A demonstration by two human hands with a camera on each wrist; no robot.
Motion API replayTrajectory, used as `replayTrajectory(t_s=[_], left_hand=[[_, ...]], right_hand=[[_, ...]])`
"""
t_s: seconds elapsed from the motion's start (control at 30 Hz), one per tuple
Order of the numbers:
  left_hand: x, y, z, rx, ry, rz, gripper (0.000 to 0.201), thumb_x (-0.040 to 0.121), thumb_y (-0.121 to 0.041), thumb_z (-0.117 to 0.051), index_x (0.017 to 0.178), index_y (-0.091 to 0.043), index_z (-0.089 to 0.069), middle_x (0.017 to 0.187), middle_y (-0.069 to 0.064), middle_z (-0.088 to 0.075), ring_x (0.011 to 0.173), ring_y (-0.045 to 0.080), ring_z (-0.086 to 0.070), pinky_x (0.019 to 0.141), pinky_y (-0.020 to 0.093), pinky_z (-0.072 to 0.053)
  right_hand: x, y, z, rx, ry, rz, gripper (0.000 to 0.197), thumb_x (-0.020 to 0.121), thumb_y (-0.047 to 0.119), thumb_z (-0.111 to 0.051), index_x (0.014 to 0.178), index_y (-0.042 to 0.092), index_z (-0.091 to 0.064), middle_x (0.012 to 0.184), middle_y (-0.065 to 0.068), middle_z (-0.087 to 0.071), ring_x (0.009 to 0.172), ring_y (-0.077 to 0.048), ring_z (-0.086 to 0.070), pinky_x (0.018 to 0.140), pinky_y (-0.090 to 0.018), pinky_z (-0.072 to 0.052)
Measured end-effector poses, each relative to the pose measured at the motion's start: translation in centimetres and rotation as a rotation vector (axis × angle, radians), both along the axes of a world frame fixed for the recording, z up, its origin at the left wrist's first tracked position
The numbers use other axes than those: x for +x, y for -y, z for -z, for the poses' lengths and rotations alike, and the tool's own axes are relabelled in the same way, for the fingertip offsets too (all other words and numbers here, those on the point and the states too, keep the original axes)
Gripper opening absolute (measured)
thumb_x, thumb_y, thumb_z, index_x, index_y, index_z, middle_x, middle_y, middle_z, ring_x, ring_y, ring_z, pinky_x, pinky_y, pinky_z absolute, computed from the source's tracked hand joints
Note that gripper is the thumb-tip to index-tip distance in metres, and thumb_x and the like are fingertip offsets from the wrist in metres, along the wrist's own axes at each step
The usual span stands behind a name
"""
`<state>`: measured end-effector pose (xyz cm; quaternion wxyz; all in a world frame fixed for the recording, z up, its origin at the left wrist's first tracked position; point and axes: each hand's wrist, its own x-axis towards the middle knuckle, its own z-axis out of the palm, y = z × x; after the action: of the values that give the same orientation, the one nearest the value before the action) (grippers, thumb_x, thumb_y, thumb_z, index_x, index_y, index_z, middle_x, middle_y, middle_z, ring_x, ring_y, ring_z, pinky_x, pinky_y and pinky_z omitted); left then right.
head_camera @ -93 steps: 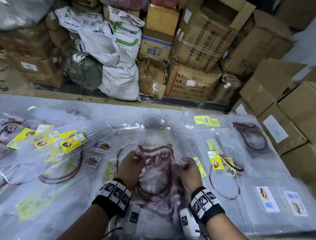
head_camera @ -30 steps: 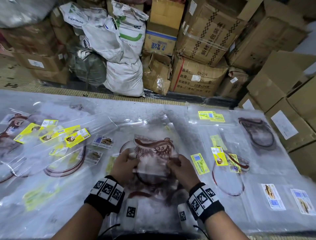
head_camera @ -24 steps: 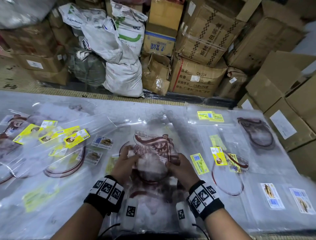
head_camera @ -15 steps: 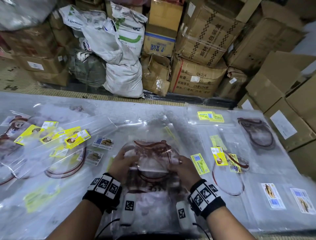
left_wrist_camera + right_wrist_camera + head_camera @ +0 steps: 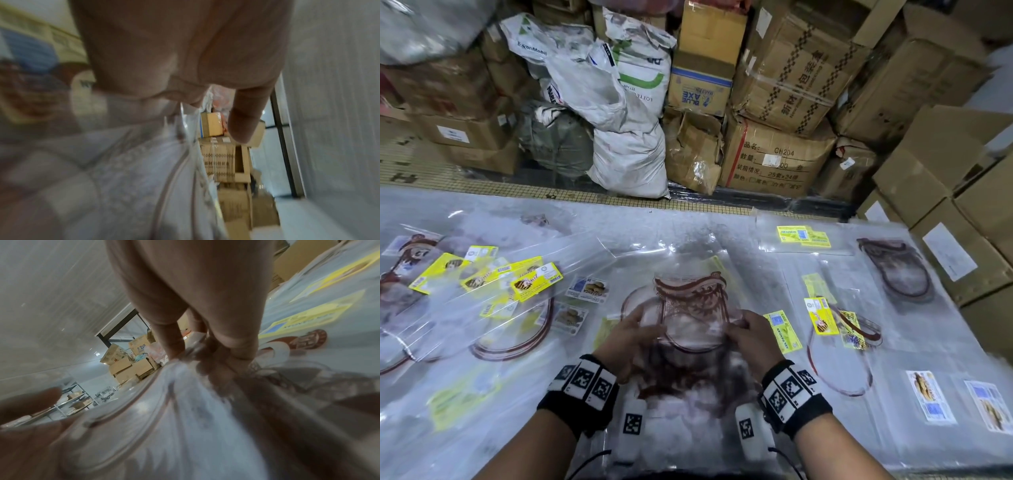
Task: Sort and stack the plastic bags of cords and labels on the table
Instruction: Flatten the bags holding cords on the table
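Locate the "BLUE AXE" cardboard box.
Head view, top centre: the "BLUE AXE" box sits in the stack beyond the table, right of the white sacks, upside down.

bag (image 5: 690,308): clear, maroon print | labels (image 5: 536,281): yellow | boxes (image 5: 774,161): seemingly brown

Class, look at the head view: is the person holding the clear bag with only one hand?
No: the left hand and the right hand each grip a side of the clear bag.

storeroom: stacked cardboard cartons (image 5: 784,68), stuffed sacks (image 5: 626,161) behind packing table (image 5: 688,219)
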<state>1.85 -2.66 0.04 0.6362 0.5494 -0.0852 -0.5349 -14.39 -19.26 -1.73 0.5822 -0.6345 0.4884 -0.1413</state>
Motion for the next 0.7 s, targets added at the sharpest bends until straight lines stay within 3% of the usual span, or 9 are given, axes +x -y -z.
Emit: replayTrajectory(t_s=[0.1,0.23,0.3,0.37,0.4,0.47,0.6,0.63,0.7], left_hand=[[-0.2,0.2,0.8,0.056,0.195,-0.053,0.067,0.083,0.012,-0.062,0.129,-0.037,-0.055,0.096,0.020,-0.068,0.067,0.024,-0.067,0.057,0.028,-0.053],[0.0,0.4,1.0,0.012,0.091,-0.140,0.066,0.081,0.012,-0.062,0.130,-0.032,-0.056,0.106,0.026,-0.070,0.080,0.036,-0.069,0.065,0.035,-0.057],[0.2,0.2,1.2,-0.051,0.021,-0.132,0.072,0.075,0.007,-0.070,0.134,-0.032,-0.054,0.121,0.023,-0.065,0.103,0.040,-0.065,0.083,0.046,-0.055],[0.4,0.0,1.4,-0.097,0.058,-0.092,0.089,0.062,-0.006,-0.084,0.136,-0.039,-0.050,0.141,0.015,-0.051,0.122,0.033,-0.057,0.092,0.049,-0.051],[0.5,-0.1,1.3,-0.093,0.119,-0.069,0.095,0.059,-0.005,-0.086,0.137,-0.042,-0.048,0.146,0.009,-0.046,0.120,0.028,-0.057,0.089,0.046,-0.053],[0.7,-0.1,1.2,-0.078,0.194,-0.080,0.097,0.063,0.009,-0.076,0.140,-0.041,-0.045,0.138,0.005,-0.047,0.092,0.015,-0.060,0.073,0.031,-0.056],[0.9,0.0,0.3,-0.136,0.158,-0.068,0.092,0.074,0.020,-0.063,0.142,-0.039,-0.044,0.092,0.020,-0.066,0.058,0.019,-0.058,0.056,0.028,-0.056],[1.0,0.0,0.0,-0.138,0.125,-0.093,0.087,0.078,0.024,-0.057,0.141,-0.036,-0.045,0.084,0.019,-0.068,0.055,0.020,-0.061,0.052,0.027,-0.056],[1.0,0.2,-0.7,-0.182,0.064,-0.130,0.080,0.075,0.023,-0.057,0.139,-0.024,-0.045,0.083,0.013,-0.073,0.061,0.019,-0.068,0.053,0.028,-0.058]], right_hand=[[0.2,0.3,2.0,-0.034,-0.062,-0.026,0.054,0.059,0.046,-0.068,0.090,0.004,-0.059,0.075,-0.009,-0.068,0.073,-0.030,-0.066,0.080,-0.051,-0.056],[0.3,-1.1,-1.2,-0.109,-0.074,-0.070,0.023,0.078,0.023,-0.069,0.084,0.003,-0.058,0.069,0.001,-0.055,0.067,-0.016,-0.051,0.067,-0.033,-0.044],[0.3,-1.3,-1.4,-0.112,-0.070,-0.099,0.016,0.085,0.017,-0.070,0.092,0.006,-0.062,0.074,0.003,-0.059,0.071,-0.016,-0.055,0.071,-0.032,-0.046],[0.3,-1.3,-1.6,-0.089,-0.049,-0.123,0.022,0.085,0.020,-0.072,0.105,0.017,-0.065,0.085,0.005,-0.069,0.084,-0.017,-0.065,0.082,-0.035,-0.053],[0.3,-1.3,-1.7,-0.082,-0.050,-0.136,0.028,0.085,0.019,-0.072,0.112,0.023,-0.064,0.092,0.006,-0.071,0.092,-0.016,-0.067,0.086,-0.036,-0.054],[0.2,-1.2,-1.9,-0.042,-0.009,-0.159,0.040,0.086,0.015,-0.072,0.121,0.030,-0.059,0.099,0.009,-0.072,0.098,-0.009,-0.067,0.084,-0.027,-0.052],[0.2,-0.7,-2.0,-0.010,0.041,-0.079,0.031,0.092,0.022,-0.068,0.121,0.025,-0.058,0.123,0.001,-0.067,0.110,-0.014,-0.063,0.098,-0.034,-0.051],[0.2,-0.5,-2.2,-0.005,0.038,-0.048,0.030,0.094,0.025,-0.067,0.123,0.022,-0.059,0.124,0.002,-0.065,0.112,-0.014,-0.061,0.098,-0.030,-0.049],[0.2,-0.2,-2.8,0.028,0.037,-0.043,0.035,0.097,0.031,-0.062,0.125,0.012,-0.062,0.121,0.000,-0.064,0.108,-0.013,-0.060,0.085,-0.012,-0.046]])
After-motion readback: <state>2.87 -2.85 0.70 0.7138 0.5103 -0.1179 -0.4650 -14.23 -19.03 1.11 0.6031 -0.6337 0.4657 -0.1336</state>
